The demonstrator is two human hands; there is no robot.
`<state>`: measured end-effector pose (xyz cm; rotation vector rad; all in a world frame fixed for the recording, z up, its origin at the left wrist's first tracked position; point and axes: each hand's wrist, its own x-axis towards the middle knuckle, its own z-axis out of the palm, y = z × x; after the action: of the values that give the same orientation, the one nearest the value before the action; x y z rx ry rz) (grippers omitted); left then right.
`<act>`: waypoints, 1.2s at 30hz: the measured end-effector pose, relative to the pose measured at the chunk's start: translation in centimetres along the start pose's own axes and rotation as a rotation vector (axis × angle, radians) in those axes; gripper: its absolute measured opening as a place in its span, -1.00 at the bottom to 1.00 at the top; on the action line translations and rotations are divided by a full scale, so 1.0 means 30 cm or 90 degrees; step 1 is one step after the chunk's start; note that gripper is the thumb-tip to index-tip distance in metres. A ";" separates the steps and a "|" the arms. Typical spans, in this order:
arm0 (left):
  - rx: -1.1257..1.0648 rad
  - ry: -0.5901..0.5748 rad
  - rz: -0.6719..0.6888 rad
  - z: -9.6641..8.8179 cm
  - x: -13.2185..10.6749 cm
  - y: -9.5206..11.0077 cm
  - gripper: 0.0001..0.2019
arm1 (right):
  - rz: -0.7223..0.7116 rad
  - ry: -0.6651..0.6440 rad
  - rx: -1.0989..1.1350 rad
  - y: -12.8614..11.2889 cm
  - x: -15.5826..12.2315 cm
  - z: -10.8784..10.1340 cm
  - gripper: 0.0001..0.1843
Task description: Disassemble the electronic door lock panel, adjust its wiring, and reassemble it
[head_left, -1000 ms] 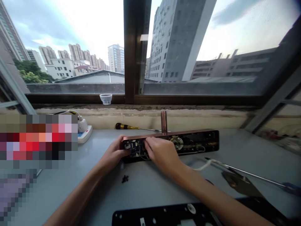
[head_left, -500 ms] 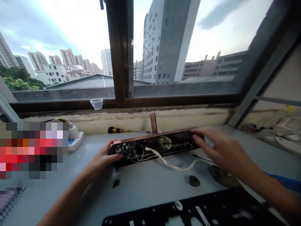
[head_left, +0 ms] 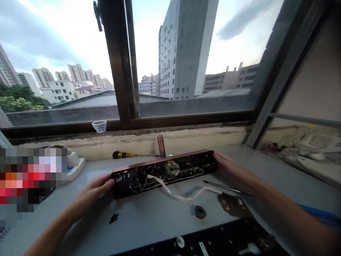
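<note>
A long copper-coloured door lock body (head_left: 163, 171) lies open side toward me on the grey table (head_left: 149, 217), showing a circuit board, wires and a round brass part. My left hand (head_left: 96, 188) grips its left end. My right hand (head_left: 230, 167) holds its right end, fingers curled round the edge. A white sleeved cable (head_left: 183, 195) trails from the lock's inside across the table to a brass plate (head_left: 234, 206). A copper spindle (head_left: 161, 146) stands up behind the lock.
A yellow-handled screwdriver (head_left: 130, 155) lies behind the lock by the sill. A second, thin screwdriver (head_left: 226, 186) lies at the right. A black ring (head_left: 199, 212), small black screws (head_left: 114, 218), a black mounting plate (head_left: 218, 243), a white power strip (head_left: 76, 167) and a plastic cup (head_left: 99, 126) are around.
My right hand left the circuit-board area and went to the lock's right end, uncovering the white cable and black ring. The view has swung to the right; my left hand stays on the left end.
</note>
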<state>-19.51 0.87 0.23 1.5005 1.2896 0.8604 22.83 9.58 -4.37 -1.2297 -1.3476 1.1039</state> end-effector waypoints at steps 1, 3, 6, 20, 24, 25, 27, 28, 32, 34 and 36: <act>-0.002 0.005 0.002 -0.001 0.001 0.000 -0.55 | 0.003 0.003 0.014 -0.003 -0.004 0.001 -0.64; -0.016 0.005 0.003 -0.004 0.004 -0.001 -0.54 | 0.009 0.007 0.033 -0.014 -0.012 0.002 -0.58; -0.035 -0.005 -0.001 -0.017 0.006 -0.010 -0.54 | 0.019 0.004 0.051 -0.029 -0.024 0.005 -0.47; -0.076 0.001 -0.019 -0.056 0.011 -0.048 -0.56 | 0.037 -0.056 0.110 -0.021 -0.035 0.010 -0.60; -0.041 0.021 -0.008 -0.058 0.001 -0.038 -0.54 | 0.047 -0.068 0.108 -0.028 -0.040 0.001 -0.64; -0.035 0.025 -0.009 -0.057 -0.003 -0.032 -0.55 | 0.051 -0.076 0.107 -0.032 -0.043 -0.002 -0.64; -0.033 0.029 -0.013 -0.055 -0.009 -0.022 -0.56 | 0.056 -0.098 0.107 -0.043 -0.052 -0.007 -0.63; -0.036 0.031 -0.016 -0.054 -0.011 -0.018 -0.57 | 0.057 -0.109 0.107 -0.048 -0.055 -0.008 -0.62; -0.057 0.034 -0.020 -0.054 -0.012 -0.019 -0.56 | 0.052 -0.123 0.106 -0.058 -0.061 -0.003 -0.56; -0.063 0.042 -0.017 -0.057 -0.009 -0.024 -0.57 | 0.048 -0.111 0.104 -0.058 -0.059 0.002 -0.52; -0.070 0.056 -0.021 -0.058 -0.007 -0.024 -0.58 | 0.047 -0.092 0.100 -0.060 -0.058 0.006 -0.49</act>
<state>-21.39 1.01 0.09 1.3645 1.3057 0.9692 22.48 7.71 -2.75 -1.1093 -1.3039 1.3476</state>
